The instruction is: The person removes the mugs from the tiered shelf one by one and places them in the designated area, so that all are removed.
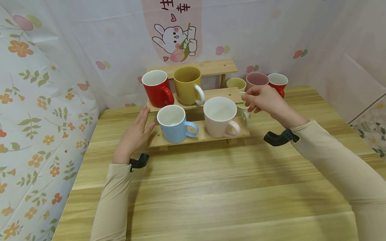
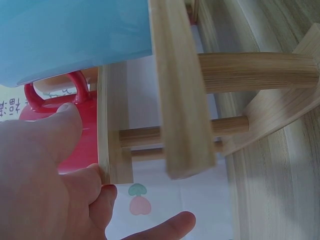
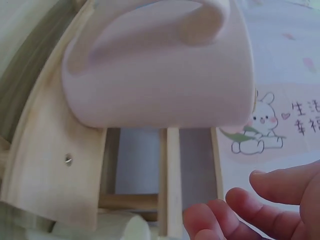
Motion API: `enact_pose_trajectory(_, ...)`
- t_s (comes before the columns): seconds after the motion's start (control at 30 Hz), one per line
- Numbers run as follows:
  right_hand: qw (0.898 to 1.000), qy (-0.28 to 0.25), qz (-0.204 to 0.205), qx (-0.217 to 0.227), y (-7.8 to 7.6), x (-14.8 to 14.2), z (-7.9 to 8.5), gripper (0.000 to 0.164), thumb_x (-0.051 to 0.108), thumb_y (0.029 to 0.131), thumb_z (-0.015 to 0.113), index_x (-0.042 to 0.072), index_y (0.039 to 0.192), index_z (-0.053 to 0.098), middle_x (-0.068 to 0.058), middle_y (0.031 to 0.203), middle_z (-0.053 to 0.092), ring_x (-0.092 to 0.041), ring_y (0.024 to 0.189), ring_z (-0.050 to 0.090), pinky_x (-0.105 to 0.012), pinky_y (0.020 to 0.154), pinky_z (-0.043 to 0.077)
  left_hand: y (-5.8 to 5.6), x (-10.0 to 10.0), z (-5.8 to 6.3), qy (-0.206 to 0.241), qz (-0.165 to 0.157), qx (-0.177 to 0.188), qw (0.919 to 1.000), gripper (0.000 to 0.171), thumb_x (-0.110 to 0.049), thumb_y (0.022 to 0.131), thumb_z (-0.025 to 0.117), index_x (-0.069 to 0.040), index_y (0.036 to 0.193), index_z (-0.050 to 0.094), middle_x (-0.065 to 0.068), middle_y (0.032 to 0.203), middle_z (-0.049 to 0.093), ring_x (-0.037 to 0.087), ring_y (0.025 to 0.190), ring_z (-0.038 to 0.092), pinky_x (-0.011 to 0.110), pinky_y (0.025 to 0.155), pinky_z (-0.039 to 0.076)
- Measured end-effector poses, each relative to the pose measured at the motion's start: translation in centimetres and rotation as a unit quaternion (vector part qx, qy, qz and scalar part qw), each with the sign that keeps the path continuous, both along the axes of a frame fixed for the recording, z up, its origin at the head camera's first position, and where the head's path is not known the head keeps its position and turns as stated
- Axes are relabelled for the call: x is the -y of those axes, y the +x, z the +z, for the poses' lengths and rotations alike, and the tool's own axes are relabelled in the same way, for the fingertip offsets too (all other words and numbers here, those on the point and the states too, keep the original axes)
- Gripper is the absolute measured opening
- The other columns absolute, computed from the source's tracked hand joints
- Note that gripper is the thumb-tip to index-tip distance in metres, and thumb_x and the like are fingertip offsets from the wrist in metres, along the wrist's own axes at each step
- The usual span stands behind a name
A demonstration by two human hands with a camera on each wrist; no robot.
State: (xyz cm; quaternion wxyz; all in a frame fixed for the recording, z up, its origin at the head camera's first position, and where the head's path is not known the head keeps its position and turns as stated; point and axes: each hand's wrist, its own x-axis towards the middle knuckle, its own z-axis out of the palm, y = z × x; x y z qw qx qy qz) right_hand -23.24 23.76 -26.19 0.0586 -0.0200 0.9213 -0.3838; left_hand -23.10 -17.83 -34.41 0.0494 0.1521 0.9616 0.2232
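Closest to me, the tan right sleeve (image 1: 334, 170) is stretching over the wooden table (image 1: 187, 187), its right hand (image 1: 266, 100) hovering at the right end of the stepped rack (image 1: 211, 68). Those fingers are bending loosely, thumb apart, gripping nothing I can see; a pale green mug (image 1: 241, 109) is standing just below them, though whether they are touching it I can't tell. The left hand (image 1: 132, 137) is lying wide, fingers nearly straight, by the rack's left end, close beside the red mug (image 1: 155, 93). That mug and a mustard mug (image 1: 185, 92) are sitting on the middle step; a blue mug (image 1: 172, 131) and a pink mug (image 1: 215, 127) are standing upright on the lowest, their handles pointing right. Further back, a second red mug (image 1: 278, 89) is standing beside a dusty-rose cup (image 1: 256, 79).
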Motion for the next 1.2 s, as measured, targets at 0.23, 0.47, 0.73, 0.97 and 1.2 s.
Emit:
enact_pose_trajectory(0.23, 0.999, 0.020, 0.025, 0.008, -1.0, 1.4, 1.6, 0.032, 0.028, 0.095, 0.059, -0.003, 0.104, 0.062, -0.012, 0.082, 0.065, -0.017, 0.064, 0.064, -0.025, 0.055, 0.053, -0.2, 0.1, -0.1, -0.001, -0.002, -0.003, 1.0000, 0.069, -0.046, 0.102, 0.034, -0.013, 0.155, 0.004, 0.005, 0.162, -0.001, 0.031, 0.147, 0.013, 0.056, 0.114, 0.023)
enact_pose_trajectory(0.47, 0.997, 0.042, 0.052, 0.026, -2.4, 3.0, 3.4, 0.033, 0.026, 0.095, 0.058, -0.004, 0.107, 0.063, -0.008, 0.080, 0.066, -0.014, 0.064, 0.066, -0.025, 0.057, 0.056, -0.2, 0.3, -0.2, 0.003, -0.001, -0.003, 1.0000, 0.068, -0.046, 0.102, 0.033, -0.013, 0.155, 0.004, 0.003, 0.162, -0.003, 0.031, 0.147, 0.013, 0.055, 0.114, 0.022)
enact_pose_trajectory(0.73, 0.993, 0.021, 0.072, 0.092, -3.4, 4.4, 4.5, 0.032, 0.026, 0.095, 0.057, -0.002, 0.109, 0.061, -0.003, 0.082, 0.063, -0.012, 0.069, 0.065, -0.026, 0.063, 0.056, -0.2, 0.4, -0.2, 0.007, -0.007, 0.000, 1.0000, 0.069, -0.045, 0.102, 0.033, -0.011, 0.155, 0.005, 0.005, 0.162, -0.003, 0.032, 0.147, 0.013, 0.056, 0.114, 0.021)
enact_pose_trajectory(0.97, 0.986, 0.052, 0.105, 0.117, -4.0, 5.6, 5.4, 0.032, 0.028, 0.096, 0.055, 0.000, 0.112, 0.061, -0.003, 0.083, 0.064, -0.013, 0.074, 0.063, -0.025, 0.066, 0.054, -0.3, 0.3, -0.2, 0.010, -0.008, -0.001, 0.9999, 0.068, -0.045, 0.102, 0.034, -0.012, 0.155, 0.005, 0.003, 0.162, -0.002, 0.034, 0.146, 0.017, 0.056, 0.114, 0.023)
enact_pose_trajectory(1.2, 0.981, 0.051, 0.127, 0.134, -4.9, 7.0, 5.6, 0.027, 0.025, 0.096, 0.056, 0.000, 0.105, 0.061, -0.003, 0.080, 0.062, -0.016, 0.071, 0.062, -0.026, 0.066, 0.054, -0.2, 0.3, -0.3, 0.008, -0.002, 0.001, 1.0000, 0.068, -0.044, 0.102, 0.034, -0.014, 0.155, 0.005, 0.001, 0.162, -0.003, 0.034, 0.146, 0.017, 0.056, 0.114, 0.023)
